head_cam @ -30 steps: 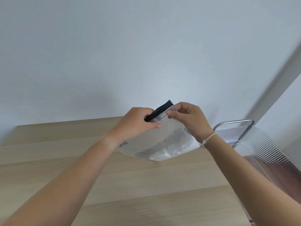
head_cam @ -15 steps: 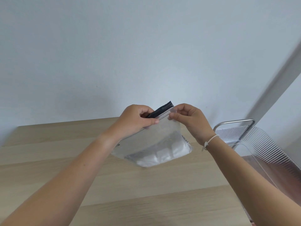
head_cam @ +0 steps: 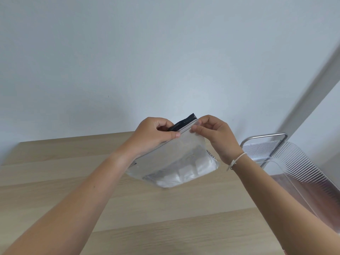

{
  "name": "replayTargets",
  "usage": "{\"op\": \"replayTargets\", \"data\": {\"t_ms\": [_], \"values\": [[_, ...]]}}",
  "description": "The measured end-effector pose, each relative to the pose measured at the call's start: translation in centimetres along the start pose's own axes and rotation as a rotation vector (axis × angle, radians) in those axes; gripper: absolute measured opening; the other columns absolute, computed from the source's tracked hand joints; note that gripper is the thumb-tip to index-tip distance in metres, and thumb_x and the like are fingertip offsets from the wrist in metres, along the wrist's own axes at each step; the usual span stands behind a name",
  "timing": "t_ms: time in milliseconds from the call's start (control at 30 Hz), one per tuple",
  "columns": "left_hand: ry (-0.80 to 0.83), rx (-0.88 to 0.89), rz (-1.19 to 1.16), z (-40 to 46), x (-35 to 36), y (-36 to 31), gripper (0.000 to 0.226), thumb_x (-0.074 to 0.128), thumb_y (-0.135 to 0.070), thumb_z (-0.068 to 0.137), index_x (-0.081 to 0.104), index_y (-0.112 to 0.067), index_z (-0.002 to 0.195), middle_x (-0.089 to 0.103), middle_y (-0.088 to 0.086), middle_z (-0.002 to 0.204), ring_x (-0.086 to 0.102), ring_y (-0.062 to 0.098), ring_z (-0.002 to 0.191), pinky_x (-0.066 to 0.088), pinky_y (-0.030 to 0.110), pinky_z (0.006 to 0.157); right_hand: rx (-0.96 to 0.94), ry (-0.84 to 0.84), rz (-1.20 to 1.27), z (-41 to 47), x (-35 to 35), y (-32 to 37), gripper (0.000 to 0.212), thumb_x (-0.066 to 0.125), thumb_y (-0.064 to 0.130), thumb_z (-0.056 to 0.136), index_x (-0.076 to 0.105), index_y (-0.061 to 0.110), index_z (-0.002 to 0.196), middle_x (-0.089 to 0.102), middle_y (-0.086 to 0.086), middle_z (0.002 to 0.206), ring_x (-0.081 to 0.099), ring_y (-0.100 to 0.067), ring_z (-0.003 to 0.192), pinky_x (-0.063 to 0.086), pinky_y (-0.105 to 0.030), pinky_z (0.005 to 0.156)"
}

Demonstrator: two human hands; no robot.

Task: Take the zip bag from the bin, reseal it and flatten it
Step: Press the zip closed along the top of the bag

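Note:
I hold a clear zip bag (head_cam: 176,159) in the air above the wooden table (head_cam: 128,214). White contents lie in its lower part. Its top edge carries a black strip that slants up to the right. My left hand (head_cam: 152,134) pinches the top edge near the middle, thumb in front. My right hand (head_cam: 215,134) pinches the top right corner between thumb and fingers. The bag's left end is hidden behind my left wrist.
A clear ribbed plastic bin (head_cam: 294,173) with a metal frame stands off the table's right edge. A plain pale wall rises behind the table. The table edge runs close to the bin.
The bag has swung lower and hangs more upright, with its clear face turned toward me. My left hand has slid slightly left along the top edge; my right hand stays at the corner.

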State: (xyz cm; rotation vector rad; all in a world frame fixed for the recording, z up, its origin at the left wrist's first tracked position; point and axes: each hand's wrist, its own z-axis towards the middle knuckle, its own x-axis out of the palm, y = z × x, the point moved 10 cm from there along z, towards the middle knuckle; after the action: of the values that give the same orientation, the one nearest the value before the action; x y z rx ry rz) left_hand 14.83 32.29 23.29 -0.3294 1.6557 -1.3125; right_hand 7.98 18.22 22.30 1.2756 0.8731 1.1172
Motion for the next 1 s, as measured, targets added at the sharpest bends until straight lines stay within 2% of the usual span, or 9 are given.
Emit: {"op": "replayTargets", "data": {"t_ms": [200, 433, 633, 833, 1000], "values": [[-0.030, 0.072, 0.026, -0.1, 0.0, -1.1, 0.012, 0.072, -0.026, 0.075, 0.066, -0.025, 0.065, 0.053, -0.019, 0.045, 0.043, -0.003, 0.045, 0.031, 0.006, 0.046, -0.029, -0.017, -0.033, -0.2, 0.2, 0.3, 0.014, 0.066, 0.004, 0.079, 0.058, 0.013, 0.071, 0.066, 0.001, 0.064, 0.060, -0.004, 0.063, 0.047, -0.012, 0.063], [-0.052, 0.094, 0.066, -0.2, -0.2, -1.6, 0.014, 0.071, -0.026, 0.076, 0.066, -0.024, 0.063, 0.053, -0.004, 0.054, 0.039, 0.001, 0.044, 0.028, 0.010, 0.044, -0.029, -0.014, -0.042, -0.2, 0.1, 0.4, 0.016, 0.066, 0.001, 0.077, 0.058, 0.013, 0.069, 0.066, 0.008, 0.058, 0.063, -0.007, 0.063, 0.049, -0.014, 0.062], [-0.068, 0.118, 0.081, -0.2, -0.2, -1.6, 0.029, 0.072, -0.023, 0.076, 0.061, -0.033, 0.051, 0.048, -0.014, 0.044, 0.039, 0.000, 0.042, 0.027, 0.009, 0.044, -0.030, -0.006, -0.032, -0.2, 0.1, 0.6, 0.017, 0.066, -0.001, 0.075, 0.060, 0.012, 0.067, 0.066, 0.007, 0.057, 0.063, -0.008, 0.061, 0.049, -0.015, 0.061], [-0.079, 0.180, 0.105, -0.4, 0.2, -1.8, 0.024, 0.070, -0.019, 0.077, 0.060, -0.029, 0.058, 0.051, -0.004, 0.056, 0.041, 0.003, 0.049, 0.032, 0.010, 0.048, -0.037, -0.016, -0.034, -0.4, 0.2, 0.6, 0.018, 0.065, -0.004, 0.075, 0.060, 0.011, 0.066, 0.064, 0.004, 0.057, 0.062, -0.008, 0.059, 0.048, -0.015, 0.060], [-0.084, 0.163, 0.085, -0.2, 0.0, -1.4, 0.028, 0.069, -0.021, 0.077, 0.059, -0.034, 0.054, 0.048, -0.015, 0.047, 0.041, 0.000, 0.046, 0.031, 0.009, 0.046, -0.051, -0.002, -0.079, -0.6, 0.7, 0.7, 0.014, 0.064, 0.001, 0.079, 0.059, 0.013, 0.073, 0.062, -0.004, 0.067, 0.060, -0.003, 0.061, 0.046, -0.011, 0.062]]}}
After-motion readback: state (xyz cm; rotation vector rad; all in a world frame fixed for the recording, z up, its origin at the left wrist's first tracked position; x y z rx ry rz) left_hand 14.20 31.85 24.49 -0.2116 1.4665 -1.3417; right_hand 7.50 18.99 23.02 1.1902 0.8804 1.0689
